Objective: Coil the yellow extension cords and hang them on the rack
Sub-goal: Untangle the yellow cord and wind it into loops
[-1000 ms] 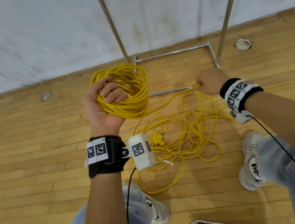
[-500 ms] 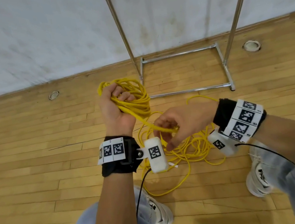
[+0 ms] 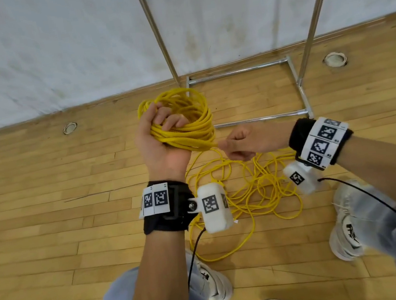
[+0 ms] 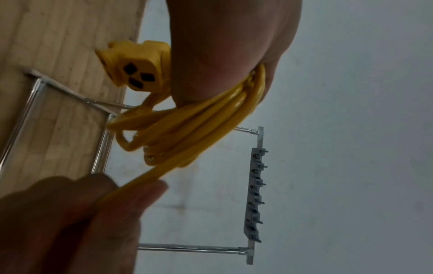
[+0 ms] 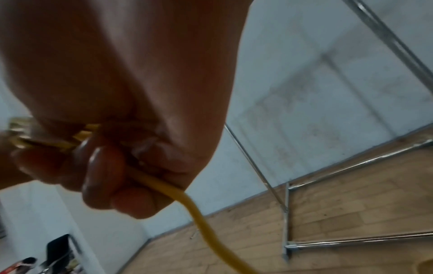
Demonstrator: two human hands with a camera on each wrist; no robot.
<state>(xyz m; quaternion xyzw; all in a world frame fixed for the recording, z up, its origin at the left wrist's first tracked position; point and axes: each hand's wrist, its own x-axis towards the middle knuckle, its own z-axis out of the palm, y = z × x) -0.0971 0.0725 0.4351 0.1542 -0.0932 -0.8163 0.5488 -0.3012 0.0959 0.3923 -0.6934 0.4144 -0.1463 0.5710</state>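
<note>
Left hand [image 3: 163,139] grips the coil [image 3: 188,116]; right hand [image 3: 245,141], at its 3 o'clock, pinches the cord [image 5: 201,218].

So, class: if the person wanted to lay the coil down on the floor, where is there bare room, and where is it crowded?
Bare floor lies to the left of the left hand, between the wall and the person's knee. It is crowded below the right hand, where loose cord sprawls between the shoes; the rack's base borders it behind.
</note>
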